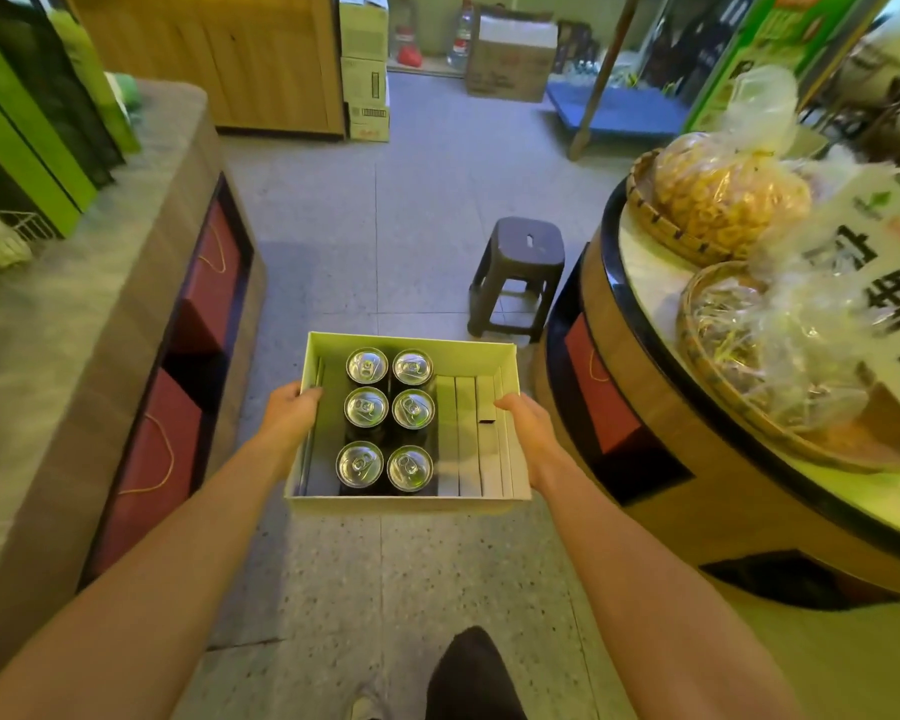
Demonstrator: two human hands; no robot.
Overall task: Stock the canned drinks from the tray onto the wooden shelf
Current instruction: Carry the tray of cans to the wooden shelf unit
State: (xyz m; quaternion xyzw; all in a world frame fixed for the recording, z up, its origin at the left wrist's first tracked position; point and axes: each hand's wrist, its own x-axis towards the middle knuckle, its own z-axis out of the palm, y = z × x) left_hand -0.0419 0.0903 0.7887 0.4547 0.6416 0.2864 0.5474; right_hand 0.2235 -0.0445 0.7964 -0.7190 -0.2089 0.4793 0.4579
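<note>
I carry a white cardboard tray (411, 504) in front of me, above the floor. My left hand (288, 414) grips its left wall and my right hand (528, 427) grips its right wall. Several dark cans with silver tops (385, 418) stand upright in two rows in the tray's left half. The right half holds white folded dividers (471, 444). A wooden cabinet (240, 59) stands at the far end of the aisle, left of centre.
A long counter with red bags in its openings (141, 356) runs along my left. A round wooden display (697, 459) with baskets of bagged goods is on my right. A dark plastic stool (520, 278) stands ahead in the aisle. Cardboard boxes (365, 70) are stacked at the far end.
</note>
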